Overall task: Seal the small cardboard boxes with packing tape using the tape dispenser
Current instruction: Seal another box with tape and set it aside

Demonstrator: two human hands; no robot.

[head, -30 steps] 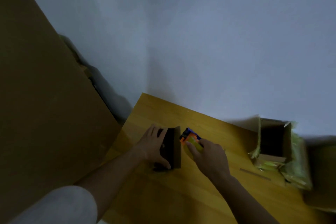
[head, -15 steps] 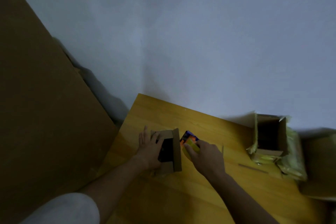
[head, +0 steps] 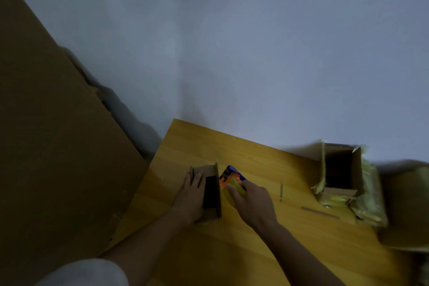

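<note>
A small cardboard box (head: 212,210) lies on the wooden table (head: 209,251), its dark opening partly showing. My left hand (head: 191,195) rests flat on its left side and top, fingers spread over a flap. Right beside the box, my right hand (head: 251,199) grips the orange and blue tape dispenser (head: 231,177) with its yellowish tape roll, pressed against the box's right wall. Another small box (head: 340,169) stands open at the far right of the table.
Yellow-green plastic wrapping (head: 369,202) lies crumpled around the open box. Two thin strips (head: 320,212) lie on the table between the boxes. A big cardboard sheet (head: 51,146) leans at the left. The pale wall (head: 255,53) rises behind.
The view has tilted down a little. My left hand slid from the box's open face onto its top flap, and the box turned slightly. My right hand stays on the dispenser by the box.
</note>
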